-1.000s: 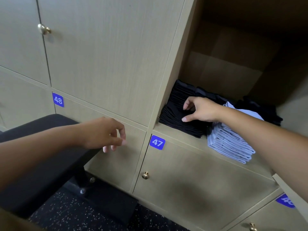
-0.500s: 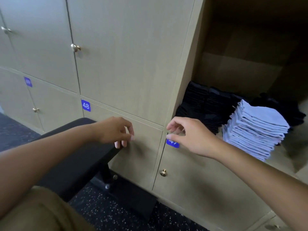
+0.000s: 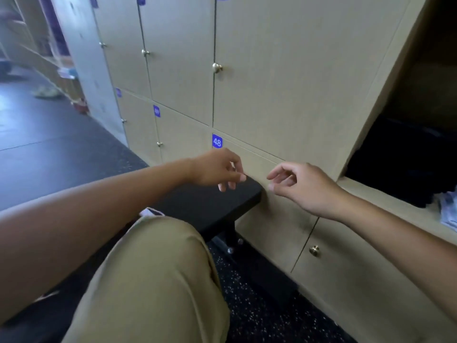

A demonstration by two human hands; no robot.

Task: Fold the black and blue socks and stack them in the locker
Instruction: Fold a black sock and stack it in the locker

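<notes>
The open locker [image 3: 371, 194] is at the far right edge. A dark stack of black socks [image 3: 400, 164] lies inside it. Only a sliver of the pale blue sock stack [image 3: 448, 211] shows at the frame's right border. My right hand [image 3: 299, 186] hangs empty in front of the locker doors, left of the open compartment, fingers loosely curled and apart. My left hand [image 3: 217, 169] is close beside it, below the label 48 [image 3: 217, 141], also empty with fingers slightly apart. Both hands hover above the end of a black bench [image 3: 210, 206].
Closed wooden locker doors [image 3: 272, 70] with brass knobs fill the wall ahead. My knee in tan trousers [image 3: 153, 280] is in the foreground. A small pale item [image 3: 151, 212] peeks out on the bench behind the knee. Dark speckled floor [image 3: 259, 313] lies below.
My right hand has come out of the locker and moved left toward my left hand, holding nothing. The view has swung left, so the sock stacks slid to the right edge.
</notes>
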